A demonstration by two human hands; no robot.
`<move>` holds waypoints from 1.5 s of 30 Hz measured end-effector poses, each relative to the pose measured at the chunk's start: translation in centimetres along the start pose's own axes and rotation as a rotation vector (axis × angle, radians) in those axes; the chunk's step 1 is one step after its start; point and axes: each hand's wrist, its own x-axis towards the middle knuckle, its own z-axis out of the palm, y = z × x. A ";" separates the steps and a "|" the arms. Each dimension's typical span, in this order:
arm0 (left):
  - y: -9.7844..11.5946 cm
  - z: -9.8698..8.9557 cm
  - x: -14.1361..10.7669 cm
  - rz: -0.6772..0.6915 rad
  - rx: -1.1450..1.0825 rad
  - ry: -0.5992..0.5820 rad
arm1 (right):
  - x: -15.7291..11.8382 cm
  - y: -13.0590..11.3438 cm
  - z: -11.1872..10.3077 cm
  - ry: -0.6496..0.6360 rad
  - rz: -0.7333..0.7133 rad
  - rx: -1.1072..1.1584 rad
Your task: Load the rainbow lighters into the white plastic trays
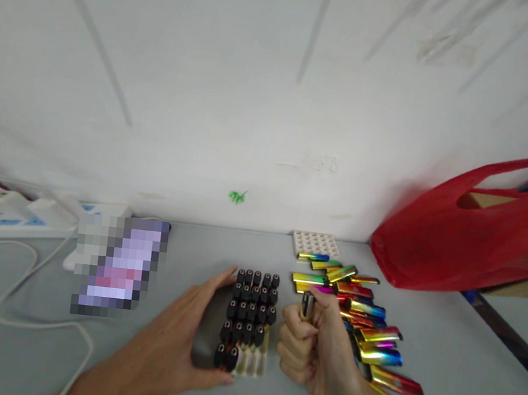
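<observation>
A pale tray [252, 365] stands in the middle of the table, holding several upright black-topped pieces [252, 312] in rows; a few slots at its near right corner show no piece. My left hand [183, 333] curves around the tray's left side, thumb at the near edge and fingers at the far left corner. To the right of the tray, my right hand [312, 347] is closed around a lighter [308, 305], its metal top showing above the fist. Beside and behind that hand lies a loose pile of shiny multicoloured lighters [382, 356].
A second pale tray with holes [316, 243] lies by the wall. At the right is a red plastic bag [453, 236]. A phone [125, 264], white cables [14, 281] and a power strip [17, 215] are at the left.
</observation>
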 end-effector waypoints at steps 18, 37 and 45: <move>0.4 -0.4 0.2 -0.019 -0.010 -0.033 | 0.4 0.7 0.4 0.161 -0.270 -0.208; 0.7 -0.7 0.1 0.001 -0.006 -0.031 | -1.3 -0.8 -0.3 0.026 -0.886 -1.280; 1.2 -0.8 0.2 -0.026 -0.040 -0.048 | -1.4 -0.5 -0.3 0.076 -0.769 -1.301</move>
